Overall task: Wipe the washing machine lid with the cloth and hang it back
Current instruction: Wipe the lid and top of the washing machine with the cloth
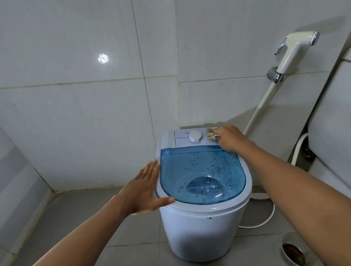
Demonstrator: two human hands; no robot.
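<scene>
A small white washing machine [205, 229] stands on the floor in the corner. Its clear blue lid [204, 169] is closed and speckled with dark spots and droplets. Behind the lid is a white control panel with a round dial [195, 137]. My right hand [230, 138] presses a small beige cloth [211, 134] onto the panel just right of the dial; most of the cloth is hidden under my fingers. My left hand [145, 189] lies flat and open against the machine's left rim, thumb on the front edge.
Grey tiled walls close in behind and to the left. A white bidet sprayer [293, 51] hangs on the right wall, its hose [258, 108] running down behind the machine. A white toilet tank [347, 121] stands at right. A floor drain [294, 253] sits at lower right.
</scene>
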